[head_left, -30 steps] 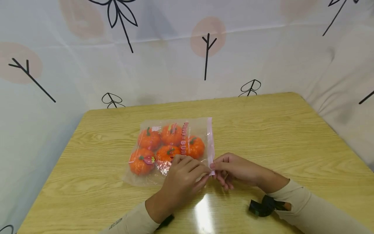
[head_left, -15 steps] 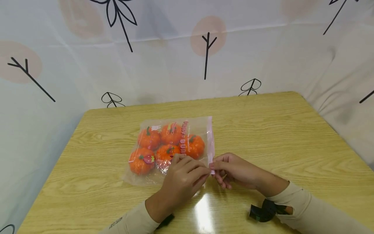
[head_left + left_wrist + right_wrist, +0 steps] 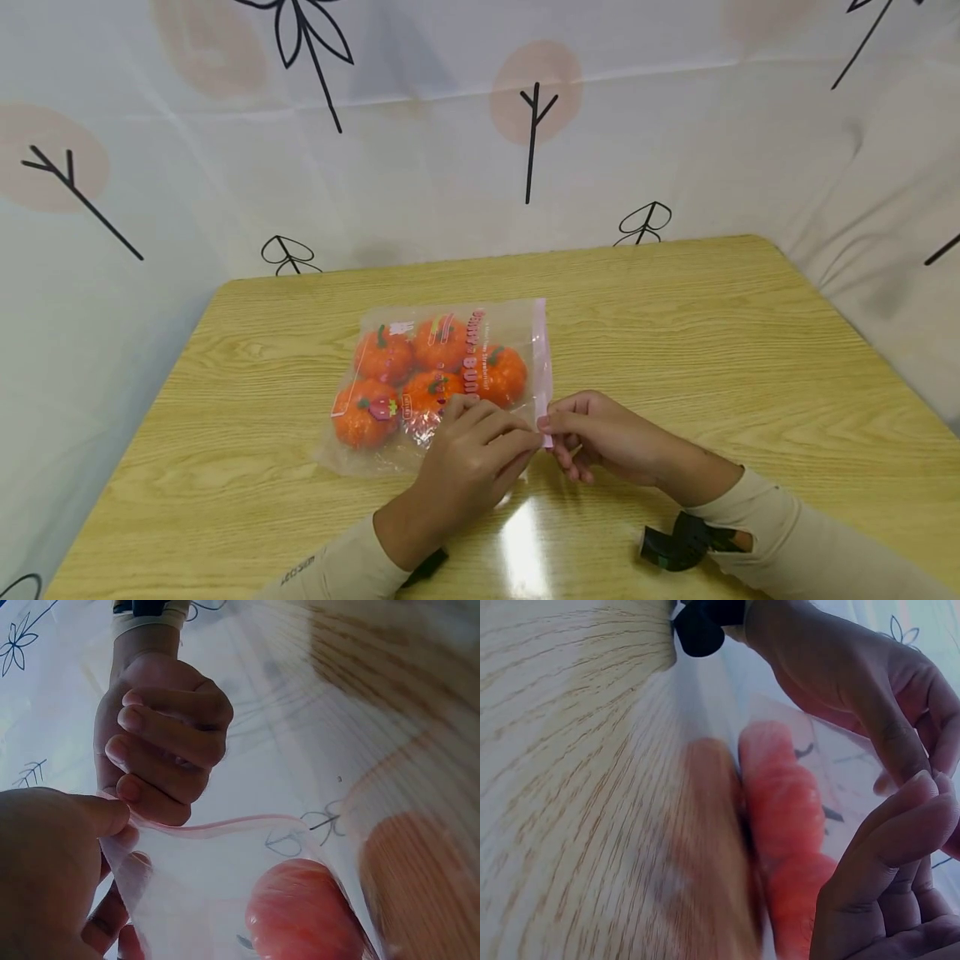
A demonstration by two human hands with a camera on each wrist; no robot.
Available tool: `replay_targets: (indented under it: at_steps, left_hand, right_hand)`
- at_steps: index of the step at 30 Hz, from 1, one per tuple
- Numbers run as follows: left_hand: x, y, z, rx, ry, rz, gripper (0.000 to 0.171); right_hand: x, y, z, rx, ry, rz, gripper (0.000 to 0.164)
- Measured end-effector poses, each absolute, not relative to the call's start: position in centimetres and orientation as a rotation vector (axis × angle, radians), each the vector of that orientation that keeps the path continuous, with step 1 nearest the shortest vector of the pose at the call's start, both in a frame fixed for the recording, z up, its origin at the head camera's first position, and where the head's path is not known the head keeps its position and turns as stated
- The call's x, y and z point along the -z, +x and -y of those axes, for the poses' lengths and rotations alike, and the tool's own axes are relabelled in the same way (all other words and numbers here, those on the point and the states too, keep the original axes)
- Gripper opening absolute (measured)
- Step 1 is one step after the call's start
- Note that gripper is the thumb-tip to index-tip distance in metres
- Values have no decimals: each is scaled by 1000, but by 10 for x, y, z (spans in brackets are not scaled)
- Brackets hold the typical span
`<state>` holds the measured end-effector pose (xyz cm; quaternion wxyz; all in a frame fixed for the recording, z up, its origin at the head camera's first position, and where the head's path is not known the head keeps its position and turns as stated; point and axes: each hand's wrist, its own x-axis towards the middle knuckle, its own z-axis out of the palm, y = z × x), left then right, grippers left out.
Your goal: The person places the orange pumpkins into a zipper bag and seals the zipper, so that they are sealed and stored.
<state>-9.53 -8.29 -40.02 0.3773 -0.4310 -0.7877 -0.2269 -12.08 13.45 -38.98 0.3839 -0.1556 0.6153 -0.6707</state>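
Note:
A clear zip bag [image 3: 517,329] with pink print lies flat on the table, its pink-edged mouth facing right. Several small orange pumpkins [image 3: 363,412] with green stems are inside it. My left hand [image 3: 472,454] reaches over the bag's near side and pinches the near corner of the mouth between thumb and finger. Right beside it, my right hand [image 3: 611,437] pinches the pink zip strip [image 3: 541,358] at that same corner, its other fingers curled below. In the left wrist view the pink edge [image 3: 240,822] runs from the pinching fingertips towards one pumpkin [image 3: 300,911].
The wood-grain table [image 3: 712,333] extends around the bag on all sides. Behind it hangs a pale cloth [image 3: 420,183] with plant drawings. A black wrist strap [image 3: 678,542] sits at the right sleeve.

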Motion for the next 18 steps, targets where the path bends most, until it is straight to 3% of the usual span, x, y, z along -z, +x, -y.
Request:
replay_targets:
  at_steps: [18]
  left_hand:
    - [401, -95, 83, 588, -1127, 1997, 4]
  right_hand:
    - [387, -121, -133, 1713, -380, -1623, 30]
